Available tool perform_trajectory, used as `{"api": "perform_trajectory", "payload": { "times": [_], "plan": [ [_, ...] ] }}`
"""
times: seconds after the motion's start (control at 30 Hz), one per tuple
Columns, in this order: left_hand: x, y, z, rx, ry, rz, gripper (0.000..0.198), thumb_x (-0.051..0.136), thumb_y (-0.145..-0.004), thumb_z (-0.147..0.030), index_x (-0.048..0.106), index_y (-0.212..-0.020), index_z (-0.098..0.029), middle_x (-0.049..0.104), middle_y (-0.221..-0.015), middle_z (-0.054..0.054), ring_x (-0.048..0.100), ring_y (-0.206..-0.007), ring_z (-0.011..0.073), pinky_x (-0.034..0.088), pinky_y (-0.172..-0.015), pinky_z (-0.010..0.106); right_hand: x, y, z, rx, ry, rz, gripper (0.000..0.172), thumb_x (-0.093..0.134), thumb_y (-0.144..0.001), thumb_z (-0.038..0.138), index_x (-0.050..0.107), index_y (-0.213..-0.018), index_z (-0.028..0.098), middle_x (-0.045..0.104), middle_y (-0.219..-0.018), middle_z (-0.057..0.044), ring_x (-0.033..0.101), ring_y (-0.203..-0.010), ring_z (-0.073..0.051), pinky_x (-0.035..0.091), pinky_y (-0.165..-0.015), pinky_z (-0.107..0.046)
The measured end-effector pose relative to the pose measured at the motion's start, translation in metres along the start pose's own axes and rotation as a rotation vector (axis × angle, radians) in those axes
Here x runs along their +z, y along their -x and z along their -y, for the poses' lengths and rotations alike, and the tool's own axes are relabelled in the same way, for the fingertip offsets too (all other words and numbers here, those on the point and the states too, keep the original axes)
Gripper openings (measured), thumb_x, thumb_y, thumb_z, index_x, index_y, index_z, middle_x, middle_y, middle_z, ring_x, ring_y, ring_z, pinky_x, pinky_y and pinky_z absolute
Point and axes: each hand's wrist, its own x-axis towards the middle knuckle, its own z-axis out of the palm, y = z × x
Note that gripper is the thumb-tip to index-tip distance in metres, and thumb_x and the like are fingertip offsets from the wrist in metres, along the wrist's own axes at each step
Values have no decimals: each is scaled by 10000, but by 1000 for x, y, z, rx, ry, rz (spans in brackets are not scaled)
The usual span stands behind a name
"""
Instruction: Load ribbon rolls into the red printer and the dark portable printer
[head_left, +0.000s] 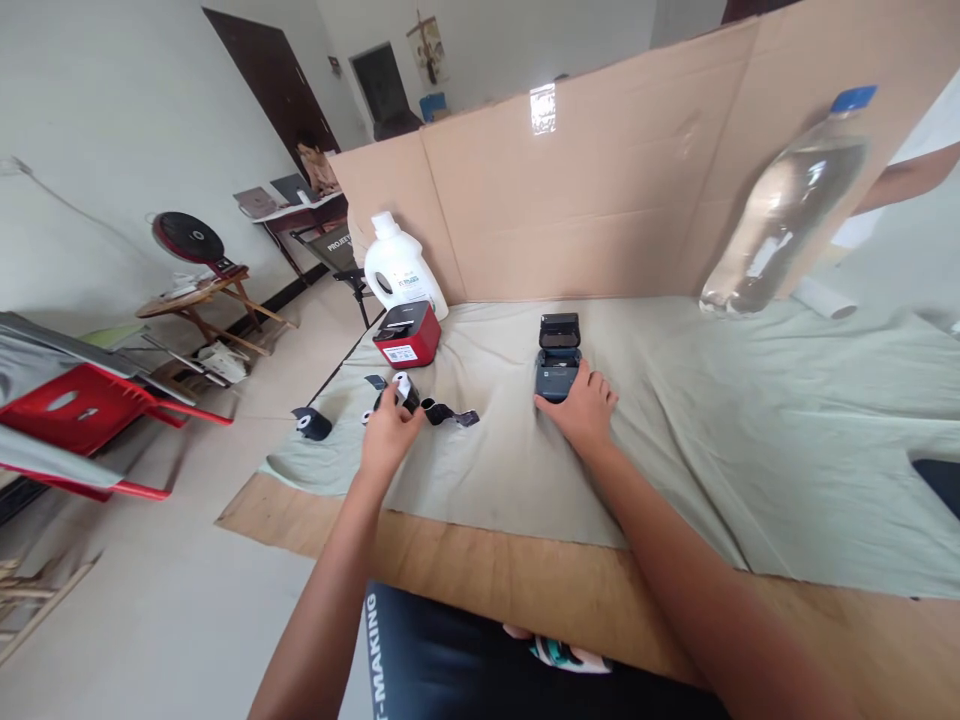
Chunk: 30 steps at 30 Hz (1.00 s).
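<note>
"Where's the printer (556,382)?"

"On the cloth (495,460), its lid (559,331) flipped up. The right hand (589,412) clasps the near right corner, thumb along the front edge, fingers at the side."

"And the left hand (391,428)?"

"Over at the rolls (406,386), fingers curved down among them. I can't tell from here whether it's pinching one or only touching."

"What's that dark thing beside it?"

"A loose strip (459,415), just to its right. Another roll (315,426) sits apart, farther left."

"And behind?"

"A red box (424,338) just past the rolls, then a white jug (409,262) by the cardboard (585,200). Well to the right, there's a bottle (795,205)."
</note>
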Motion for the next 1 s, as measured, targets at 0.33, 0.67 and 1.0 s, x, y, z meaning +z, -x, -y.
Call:
{"api": "perform_trajectory", "payload": {
  "times": [0.33, 0.67, 1.0],
  "plan": [
    [-22, -106, 17, 219, -320, 156, 284, 773, -659, -208, 766, -934, -281, 740, -915, 85, 647, -1011, 326, 487, -807, 348, 1, -1, -1, 2, 27, 1, 1033, 751, -706, 608, 317, -1478, 76, 537, -1199, -190, 481, -1100, -355, 305, -936, -431],
    [-20, -61, -68, 640, 300, -81, 368, 537, -823, -134, 686, -1145, -232, 694, -1228, 63, 630, -1061, 218, 495, -894, 319, -3, -1, 0, 8, 22, 4, 1024, 749, -716, 599, 319, -1490, 83, 544, -1207, -193, 494, -1115, -362, 310, -950, -433],
    [19, -58, -150, 661, 784, 101, 336, 593, -782, -139, 726, -1082, -213, 705, -1035, 41, 566, -827, 139, 459, -707, 228, -18, -17, -10, 86, -625, -83, 575, 473, -847, 504, 526, -1303, 158, 557, -1316, -168, 525, -1204, -296, 394, -1026, -458]
  ]
}}
